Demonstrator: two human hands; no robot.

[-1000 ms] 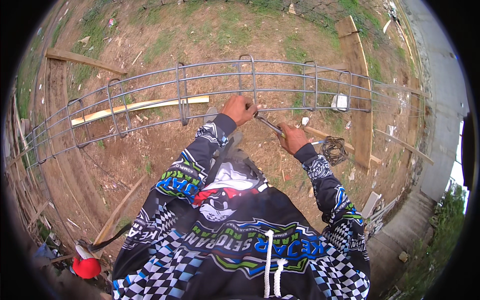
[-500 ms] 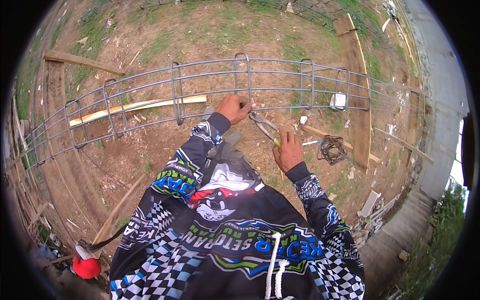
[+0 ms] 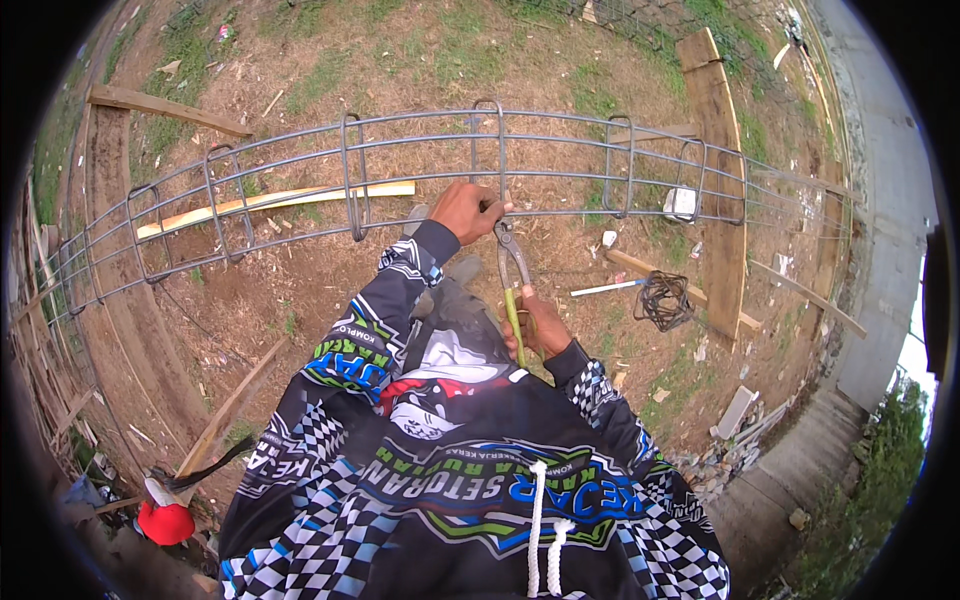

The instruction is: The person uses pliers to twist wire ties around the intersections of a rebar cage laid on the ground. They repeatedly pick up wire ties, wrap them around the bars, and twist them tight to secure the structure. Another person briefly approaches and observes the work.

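Right hand (image 3: 543, 322) holds pincers (image 3: 512, 308) at the rebar cage (image 3: 502, 150).

The long grey cage of bars (image 3: 502, 150) is dull metal. The pliers with yellow-green handles (image 3: 511, 304) show worn, matt metal above smooth, coated-looking grips. The wide brown plank (image 3: 727, 265) is rough, matt wood.

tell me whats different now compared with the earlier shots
The right hand has moved left and in toward the body, swinging the handles of the pincers the same way, so they slant less to the right. Nothing was visibly let go or newly picked up. The left hand stays at the steel bar cage, beside the pincers' head.
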